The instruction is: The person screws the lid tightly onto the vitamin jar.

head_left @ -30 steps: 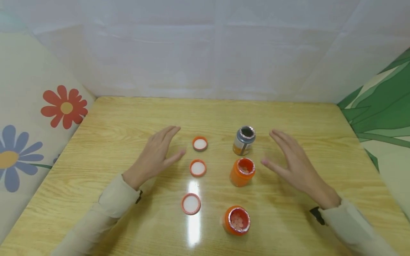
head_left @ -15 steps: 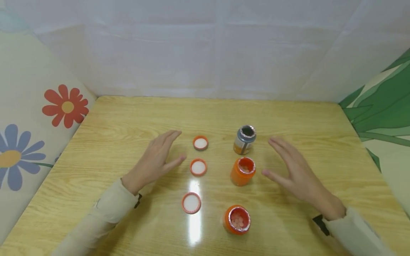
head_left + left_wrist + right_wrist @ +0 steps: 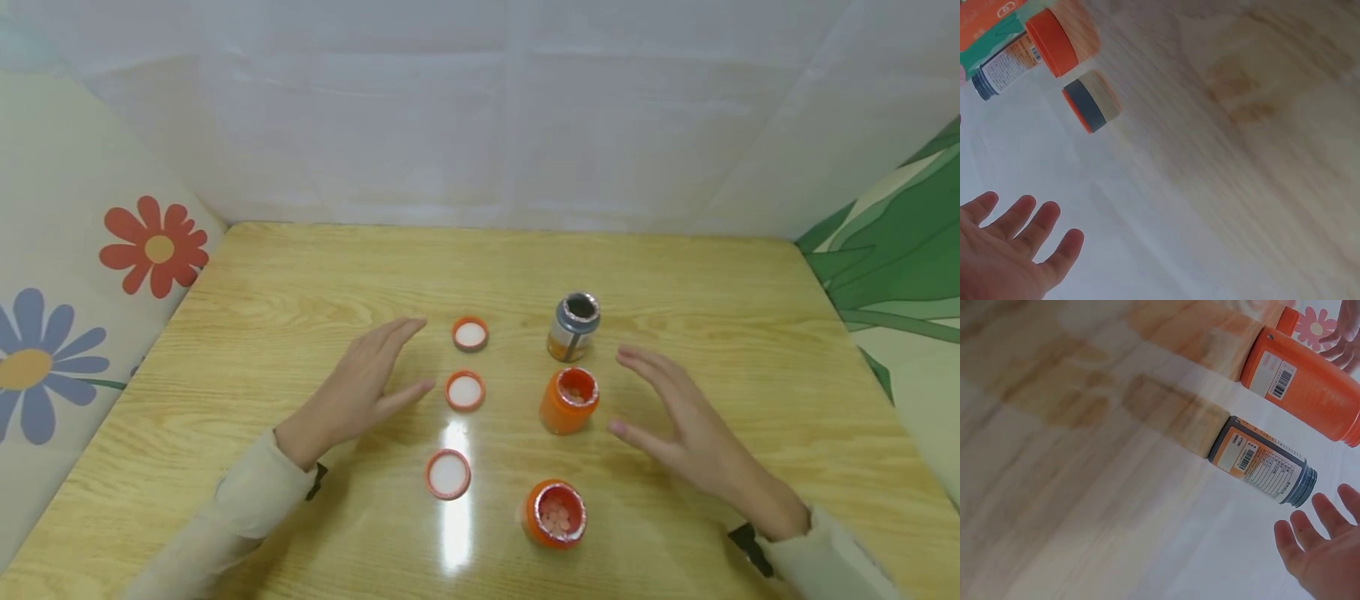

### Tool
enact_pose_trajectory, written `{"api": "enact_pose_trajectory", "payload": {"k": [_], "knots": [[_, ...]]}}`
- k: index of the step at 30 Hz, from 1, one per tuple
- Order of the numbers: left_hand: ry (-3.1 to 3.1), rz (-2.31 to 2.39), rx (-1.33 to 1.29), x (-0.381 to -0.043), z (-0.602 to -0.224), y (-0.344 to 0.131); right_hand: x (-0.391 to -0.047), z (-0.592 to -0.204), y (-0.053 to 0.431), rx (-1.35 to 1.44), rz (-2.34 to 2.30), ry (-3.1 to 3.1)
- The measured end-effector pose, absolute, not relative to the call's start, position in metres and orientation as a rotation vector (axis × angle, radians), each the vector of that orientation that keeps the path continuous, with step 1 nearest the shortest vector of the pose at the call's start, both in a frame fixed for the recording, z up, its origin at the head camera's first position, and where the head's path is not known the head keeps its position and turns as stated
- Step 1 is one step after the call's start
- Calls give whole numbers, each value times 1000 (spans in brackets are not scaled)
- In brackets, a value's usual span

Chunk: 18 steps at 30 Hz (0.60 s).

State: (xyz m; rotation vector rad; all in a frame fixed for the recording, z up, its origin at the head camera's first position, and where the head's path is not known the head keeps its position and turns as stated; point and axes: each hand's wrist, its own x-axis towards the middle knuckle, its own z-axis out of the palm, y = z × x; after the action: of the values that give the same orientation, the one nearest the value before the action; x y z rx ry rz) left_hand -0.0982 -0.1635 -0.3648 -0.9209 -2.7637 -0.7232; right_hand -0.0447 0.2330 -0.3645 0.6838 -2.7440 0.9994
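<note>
My left hand (image 3: 356, 387) hovers over the table with fingers extended, left of three upturned lids. The far lid (image 3: 470, 335) and middle lid (image 3: 464, 392) are nearest to it; the near lid (image 3: 447, 475) lies closer to me. On the other side, my right hand (image 3: 693, 429) is held in the air, thumb and fingers apart, holding nothing. Beside it stand an uncapped dark grey bottle (image 3: 573, 327) and an orange bottle (image 3: 568, 402) with tablets inside. Another uncapped orange bottle (image 3: 555, 515), also containing pinkish tablets, stands nearest me. Neither hand touches anything.
The wood-grain table (image 3: 337, 267) backs onto a white cloth (image 3: 480, 117). Side panels carry a red flower (image 3: 156, 248) on the left and green leaves (image 3: 900, 250) on the right. Light reflects off the tabletop below the near lid.
Both hands have drifted slightly towards me, the right one more than the left. Bottles and lids stay where they were.
</note>
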Motion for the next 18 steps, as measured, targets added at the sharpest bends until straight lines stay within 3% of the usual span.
{"api": "enact_pose_trajectory", "payload": {"k": [18], "knots": [[-2802, -774, -978, -82, -369, -166, -25, -374, 229, 800, 1013, -2664]]}}
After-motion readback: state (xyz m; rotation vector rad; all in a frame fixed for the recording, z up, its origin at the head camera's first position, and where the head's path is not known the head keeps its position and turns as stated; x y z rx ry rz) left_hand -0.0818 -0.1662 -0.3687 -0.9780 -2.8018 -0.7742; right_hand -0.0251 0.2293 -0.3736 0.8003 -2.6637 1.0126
